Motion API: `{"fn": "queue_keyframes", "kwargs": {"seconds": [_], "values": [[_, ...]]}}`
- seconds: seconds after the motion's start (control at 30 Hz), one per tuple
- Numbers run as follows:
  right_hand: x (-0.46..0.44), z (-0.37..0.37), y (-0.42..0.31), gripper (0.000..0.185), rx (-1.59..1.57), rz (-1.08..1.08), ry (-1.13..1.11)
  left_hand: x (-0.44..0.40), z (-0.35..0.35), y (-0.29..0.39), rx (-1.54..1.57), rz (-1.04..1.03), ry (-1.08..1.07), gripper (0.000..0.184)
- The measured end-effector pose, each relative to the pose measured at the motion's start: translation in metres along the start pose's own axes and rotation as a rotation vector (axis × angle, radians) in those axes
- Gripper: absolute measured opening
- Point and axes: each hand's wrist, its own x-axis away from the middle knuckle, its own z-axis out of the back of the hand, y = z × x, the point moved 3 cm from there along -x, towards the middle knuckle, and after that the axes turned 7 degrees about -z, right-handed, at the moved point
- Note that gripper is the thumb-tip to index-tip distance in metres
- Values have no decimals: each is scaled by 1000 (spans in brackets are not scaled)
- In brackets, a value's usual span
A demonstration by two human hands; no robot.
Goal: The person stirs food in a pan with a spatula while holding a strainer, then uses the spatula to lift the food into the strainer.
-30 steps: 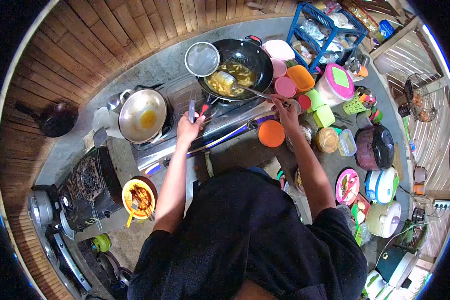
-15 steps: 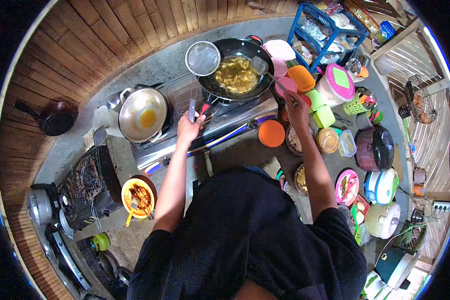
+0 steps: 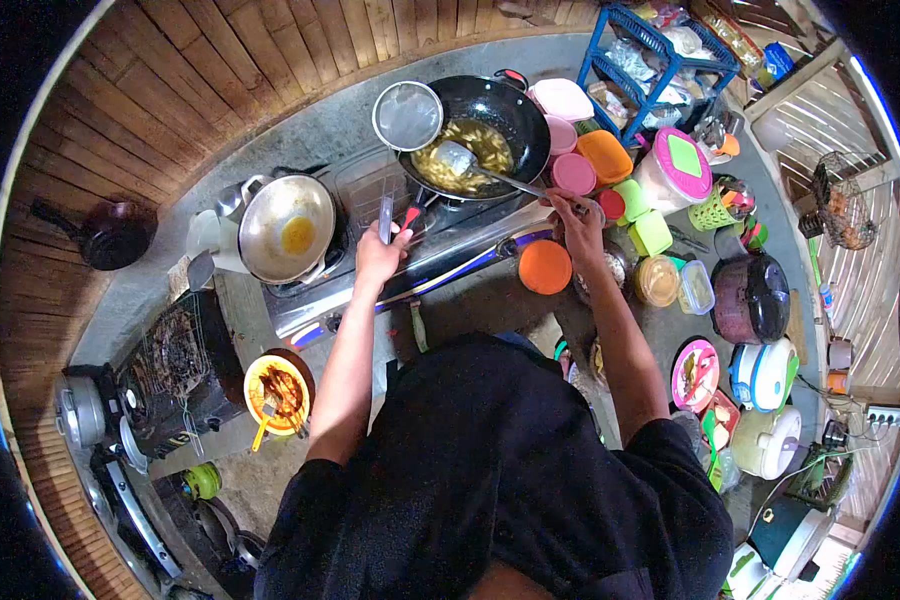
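Observation:
A black wok [image 3: 518, 125] on the stove holds food pieces [image 3: 490, 150] frying in oil. My right hand [image 3: 578, 220] is closed around the handle of a metal spatula [image 3: 510, 181], whose blade rests among the food on the wok's left side. My left hand [image 3: 380, 258] grips the handle of a round mesh strainer [image 3: 408, 116]. The strainer's bowl is over the wok's upper left rim, and nothing shows in its mesh. Beside that hand is the wok's red-tipped handle [image 3: 411, 216]; whether my fingers touch it I cannot tell.
A pale pan [image 3: 260, 235] with a little yellow oil stands on the left burner. An orange-rimmed bowl [image 3: 298, 375] with dark sauce is at lower left. Plastic containers [image 3: 605, 157], an orange lid [image 3: 545, 267] and a blue rack [image 3: 595, 60] crowd the right.
The spatula blade has swept from the wok's right side to the left, gathering food there. My right hand has moved slightly left and down. The strainer has barely moved.

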Motion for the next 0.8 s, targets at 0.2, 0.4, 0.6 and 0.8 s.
{"fn": "queue_keyframes", "kwargs": {"seconds": [0.2,0.4,0.6,0.8], "values": [[-9,2,-9,22,356,365,152,3,2,6,-13,5,11,29],[-30,16,5,21,567,434,364,2,2,4,-14,18,7,30],[-34,13,29,23,415,238,340,1,2,4,-24,34,-6,30],[-14,-10,19,24,-66,-15,145,1,2,3,-24,-4,4,30]]}}
